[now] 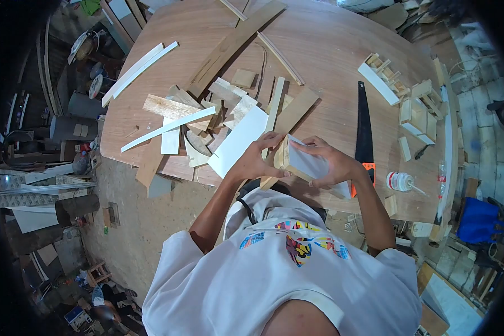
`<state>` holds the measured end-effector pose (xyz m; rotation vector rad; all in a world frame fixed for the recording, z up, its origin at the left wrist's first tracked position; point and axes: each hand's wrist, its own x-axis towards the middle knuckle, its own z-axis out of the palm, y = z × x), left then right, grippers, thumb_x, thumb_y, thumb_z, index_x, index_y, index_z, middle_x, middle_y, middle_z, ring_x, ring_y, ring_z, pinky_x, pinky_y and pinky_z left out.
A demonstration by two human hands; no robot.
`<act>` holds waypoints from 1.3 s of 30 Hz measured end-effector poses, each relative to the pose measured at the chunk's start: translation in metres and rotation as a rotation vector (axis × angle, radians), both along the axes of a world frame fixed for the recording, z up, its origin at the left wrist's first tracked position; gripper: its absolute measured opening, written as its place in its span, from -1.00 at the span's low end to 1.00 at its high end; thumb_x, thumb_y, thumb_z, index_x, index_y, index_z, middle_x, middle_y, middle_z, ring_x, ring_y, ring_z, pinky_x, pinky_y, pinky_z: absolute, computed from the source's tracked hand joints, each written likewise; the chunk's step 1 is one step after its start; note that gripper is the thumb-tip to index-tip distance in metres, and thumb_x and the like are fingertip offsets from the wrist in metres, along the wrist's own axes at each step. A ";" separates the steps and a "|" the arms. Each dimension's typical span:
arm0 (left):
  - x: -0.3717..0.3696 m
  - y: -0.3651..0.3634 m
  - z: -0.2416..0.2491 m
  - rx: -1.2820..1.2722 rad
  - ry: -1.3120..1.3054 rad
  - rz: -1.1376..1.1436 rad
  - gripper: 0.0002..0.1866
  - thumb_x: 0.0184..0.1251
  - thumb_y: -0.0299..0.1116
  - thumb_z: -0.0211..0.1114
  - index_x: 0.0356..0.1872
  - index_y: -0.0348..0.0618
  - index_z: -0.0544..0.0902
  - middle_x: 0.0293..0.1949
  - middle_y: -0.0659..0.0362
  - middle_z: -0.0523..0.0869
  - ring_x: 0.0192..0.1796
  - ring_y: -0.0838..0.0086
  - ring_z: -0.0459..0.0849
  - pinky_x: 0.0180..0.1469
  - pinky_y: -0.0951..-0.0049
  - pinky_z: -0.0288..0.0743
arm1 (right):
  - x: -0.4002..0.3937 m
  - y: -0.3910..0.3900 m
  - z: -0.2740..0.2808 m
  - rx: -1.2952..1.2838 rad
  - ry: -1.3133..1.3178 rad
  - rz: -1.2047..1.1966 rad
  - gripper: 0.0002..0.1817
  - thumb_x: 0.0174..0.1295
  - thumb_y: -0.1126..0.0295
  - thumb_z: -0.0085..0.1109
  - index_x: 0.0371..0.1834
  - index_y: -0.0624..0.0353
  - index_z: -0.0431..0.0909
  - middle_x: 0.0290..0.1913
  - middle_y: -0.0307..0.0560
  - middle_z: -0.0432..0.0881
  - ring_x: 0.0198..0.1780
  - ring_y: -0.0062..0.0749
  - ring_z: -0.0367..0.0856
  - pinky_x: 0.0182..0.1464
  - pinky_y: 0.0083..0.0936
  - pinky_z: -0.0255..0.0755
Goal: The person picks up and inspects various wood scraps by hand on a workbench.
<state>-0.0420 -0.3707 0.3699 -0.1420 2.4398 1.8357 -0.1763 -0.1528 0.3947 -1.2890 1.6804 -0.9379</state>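
While the counter (330, 53) spans the upper frame, a white-faced wooden piece (312, 162) (probably light and stiff, best held by its edges) is at centre, gripped by the left hand (256, 161) at left and the right hand (339, 162) at right.

A black-bladed handsaw (364, 123) with an orange handle lies on a broad wooden tabletop (325, 50) in a cluttered workshop. Near the table's far side, a long brown board (235, 47) stretches at a slant, while slim white strips (145, 68) rest at its left edge. A blue bundle (480, 221) sits at right; at left, a grey cylinder (70, 124) stands among stacked materials beside the dusty floor (145, 224).
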 end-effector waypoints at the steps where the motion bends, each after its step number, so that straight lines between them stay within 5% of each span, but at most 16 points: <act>1: 0.001 -0.001 -0.007 -0.003 -0.012 0.004 0.07 -0.50 -0.18 0.60 0.26 -0.33 0.37 0.06 0.09 0.54 0.03 0.40 0.45 0.14 0.43 0.29 | -0.001 -0.001 0.001 0.000 0.000 0.001 0.02 -0.29 0.21 0.45 0.41 -0.16 0.20 0.22 0.05 0.23 0.28 -0.11 0.23 0.31 -0.31 0.15; 5: 0.003 -0.002 -0.020 0.143 -0.071 -0.006 0.16 -0.48 -0.16 0.59 0.34 -0.31 0.25 0.03 0.08 0.57 0.02 0.42 0.47 0.10 0.44 0.30 | -0.005 -0.003 -0.001 0.083 0.002 0.076 0.04 -0.28 0.20 0.47 0.43 -0.17 0.16 0.18 0.05 0.27 0.23 -0.09 0.27 0.28 -0.34 0.19; 7: 0.003 -0.001 -0.025 0.098 -0.044 0.018 0.22 -0.46 -0.03 0.56 0.38 -0.31 0.16 -0.01 0.06 0.63 -0.21 0.42 0.50 0.01 0.47 0.39 | -0.007 -0.005 -0.003 0.085 0.003 0.090 0.05 -0.28 0.20 0.48 0.43 -0.18 0.16 0.17 0.04 0.28 0.22 -0.09 0.28 0.27 -0.34 0.20; 10: 0.002 0.002 -0.029 0.146 -0.041 0.065 0.20 -0.43 -0.06 0.56 0.38 -0.31 0.16 -0.01 0.07 0.63 -0.25 0.46 0.46 -0.03 0.48 0.39 | -0.007 -0.008 -0.003 0.097 0.020 0.084 0.06 -0.28 0.19 0.49 0.43 -0.21 0.15 0.18 0.04 0.27 0.21 -0.09 0.28 0.27 -0.35 0.21; 19: 0.003 0.006 -0.034 0.259 0.068 0.179 0.19 -0.43 -0.22 0.63 0.35 -0.44 0.15 0.07 0.04 0.58 -0.12 0.52 0.44 0.05 0.53 0.34 | -0.006 -0.011 0.005 0.170 0.096 0.048 0.08 -0.33 0.20 0.48 0.43 -0.14 0.16 0.21 -0.02 0.24 0.22 -0.14 0.30 0.25 -0.36 0.24; 21: 0.003 0.006 -0.035 0.293 0.070 0.180 0.19 -0.43 -0.26 0.64 0.35 -0.43 0.15 0.08 0.05 0.57 -0.10 0.52 0.44 0.07 0.52 0.33 | -0.007 -0.011 0.005 0.127 0.077 0.059 0.08 -0.30 0.17 0.48 0.44 -0.30 0.12 0.18 0.06 0.24 0.23 -0.10 0.26 0.27 -0.36 0.20; 25: 0.004 0.005 -0.036 0.328 0.098 0.180 0.18 -0.45 -0.33 0.65 0.35 -0.43 0.15 0.12 0.05 0.55 -0.07 0.52 0.44 0.09 0.50 0.33 | -0.006 -0.011 0.006 0.156 0.091 0.056 0.07 -0.30 0.18 0.47 0.44 -0.31 0.12 0.19 0.06 0.24 0.23 -0.10 0.25 0.27 -0.37 0.20; 35: 0.004 -0.004 -0.040 0.357 0.064 0.142 0.18 -0.44 -0.34 0.64 0.35 -0.43 0.14 0.07 0.05 0.59 -0.13 0.52 0.44 -0.01 0.52 0.36 | -0.005 -0.015 0.001 0.149 0.068 0.073 0.05 -0.27 0.25 0.46 0.43 -0.32 0.13 0.19 0.02 0.24 0.22 -0.12 0.28 0.28 -0.41 0.20; 37: 0.003 -0.008 -0.040 0.348 -0.030 0.073 0.28 -0.49 -0.29 0.68 0.39 -0.35 0.07 0.30 -0.01 0.37 0.11 0.45 0.49 0.07 0.43 0.34 | -0.006 -0.016 0.001 0.150 0.072 0.079 0.05 -0.27 0.26 0.45 0.43 -0.33 0.13 0.19 0.01 0.24 0.22 -0.13 0.28 0.28 -0.42 0.20; 39: 0.003 -0.007 -0.038 0.390 0.010 0.081 0.28 -0.45 -0.28 0.67 0.40 -0.37 0.03 0.25 -0.03 0.41 0.00 0.47 0.49 0.00 0.47 0.37 | -0.007 -0.018 0.000 0.151 0.084 0.090 0.05 -0.27 0.26 0.45 0.43 -0.33 0.12 0.19 0.02 0.24 0.21 -0.13 0.29 0.28 -0.41 0.20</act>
